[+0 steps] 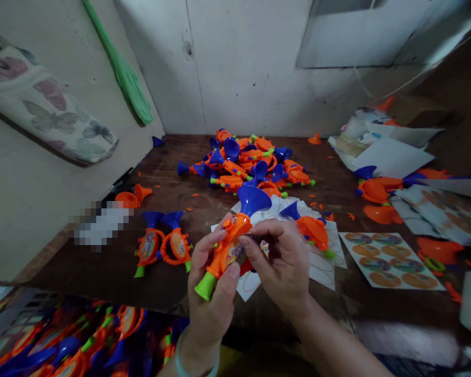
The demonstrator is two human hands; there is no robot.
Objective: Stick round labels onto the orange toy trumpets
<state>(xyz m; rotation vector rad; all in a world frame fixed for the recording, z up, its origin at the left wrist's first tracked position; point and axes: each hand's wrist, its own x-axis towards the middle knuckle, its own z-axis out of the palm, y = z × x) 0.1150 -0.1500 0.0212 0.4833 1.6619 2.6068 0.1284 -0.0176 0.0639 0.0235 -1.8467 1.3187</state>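
An orange toy trumpet (230, 243) with a blue bell and a green mouthpiece is tilted up in my left hand (214, 285), whose fingers wrap round its body. A printed sticker shows on its side. My right hand (282, 259) pinches at the toy's right side, thumb and index finger close together by the sticker; what lies between them is too small to tell. Just right of my right hand another orange toy (314, 233) lies on white sheets (325, 272). Two stickered toys (147, 246) lie side by side on the table to the left.
A heap of toy trumpets (239, 162) covers the table's back middle. A sticker sheet (392, 260), papers (392, 157) and loose orange parts lie at the right. A crate of toys (35, 303) stands at the lower left, below the table edge.
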